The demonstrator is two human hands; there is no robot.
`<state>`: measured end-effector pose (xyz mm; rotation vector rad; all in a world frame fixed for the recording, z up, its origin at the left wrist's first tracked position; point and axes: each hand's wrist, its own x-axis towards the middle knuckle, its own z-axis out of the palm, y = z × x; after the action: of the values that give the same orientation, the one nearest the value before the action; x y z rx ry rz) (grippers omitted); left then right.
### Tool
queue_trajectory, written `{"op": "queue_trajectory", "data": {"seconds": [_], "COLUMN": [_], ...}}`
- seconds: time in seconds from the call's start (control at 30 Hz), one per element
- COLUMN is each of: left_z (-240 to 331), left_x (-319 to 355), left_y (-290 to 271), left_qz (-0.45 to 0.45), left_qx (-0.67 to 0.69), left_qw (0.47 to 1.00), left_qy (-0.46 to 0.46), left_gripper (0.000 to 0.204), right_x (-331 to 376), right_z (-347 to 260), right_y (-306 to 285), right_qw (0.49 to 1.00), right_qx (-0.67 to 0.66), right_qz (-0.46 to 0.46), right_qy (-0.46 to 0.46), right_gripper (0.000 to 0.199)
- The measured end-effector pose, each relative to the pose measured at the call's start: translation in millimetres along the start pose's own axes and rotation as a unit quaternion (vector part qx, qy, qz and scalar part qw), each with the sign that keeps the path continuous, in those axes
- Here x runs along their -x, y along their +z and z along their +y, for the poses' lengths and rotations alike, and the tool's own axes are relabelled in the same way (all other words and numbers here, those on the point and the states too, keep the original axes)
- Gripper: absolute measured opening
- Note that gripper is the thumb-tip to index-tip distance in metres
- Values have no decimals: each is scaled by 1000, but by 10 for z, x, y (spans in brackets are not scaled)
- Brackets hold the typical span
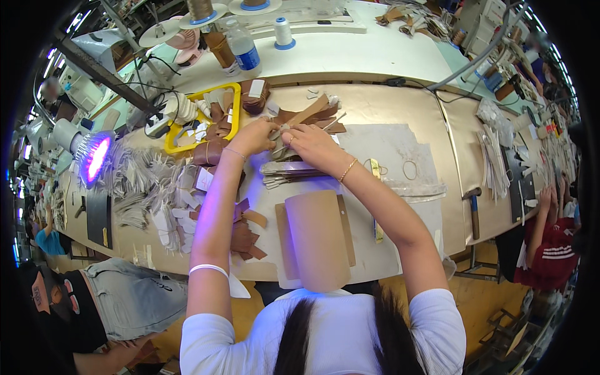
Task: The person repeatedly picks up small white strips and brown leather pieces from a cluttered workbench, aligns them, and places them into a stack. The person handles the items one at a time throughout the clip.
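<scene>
My left hand [255, 137] and my right hand [312, 147] meet over the middle of the bench, fingers pinched. Between them is a small pale grey strip [282, 133], partly hidden by the fingers. Just below my right hand lies a stack of grey strips [289, 170]. Brown leather strips [312, 112] are spread beyond the hands. Closer to me, a curved tan sheet [317, 240] rests on flatter brown pieces. A yellow box cutter [376, 169] lies partly behind my right forearm.
A yellow basket [237, 112] of leather pieces stands left of the hands, near a lit purple lamp [94, 159]. Bundles of pale strips [140, 175] cover the left side. A hammer [474, 212] lies right. A bottle [242, 47] and white thread spool [283, 32] stand at the back.
</scene>
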<state>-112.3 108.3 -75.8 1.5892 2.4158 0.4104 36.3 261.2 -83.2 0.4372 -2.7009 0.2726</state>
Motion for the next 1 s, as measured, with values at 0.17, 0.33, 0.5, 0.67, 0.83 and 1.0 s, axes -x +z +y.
{"op": "queue_trajectory", "data": {"seconds": [0.17,0.33,0.5,0.67,0.83,1.0], "left_z": [-147,-279,-187,-30,395,1015], "left_x": [-83,-230,-386,-580,-669,-458], "left_y": [-14,-219,-289,-331,-851,-1571], "left_qz": [-35,-119,-147,-11,60,127], "left_qx": [21,197,288,106,177,343], "left_qw": [999,972,939,994,982,930], "left_qy": [12,-56,-120,10,26,40], "left_gripper": [28,23,28,26,27,24], "right_x": [-31,6,-3,-120,-59,-139], "right_z": [33,69,53,65,122,147], "right_y": [126,64,81,94,207,93], "right_qw": [999,998,999,999,995,979], "right_qx": [12,22,-23,17,-56,-125], "right_qz": [-15,-17,-41,-52,-67,-127], "right_qy": [-28,-49,-5,6,50,97], "right_gripper": [15,15,15,13,9,12]}}
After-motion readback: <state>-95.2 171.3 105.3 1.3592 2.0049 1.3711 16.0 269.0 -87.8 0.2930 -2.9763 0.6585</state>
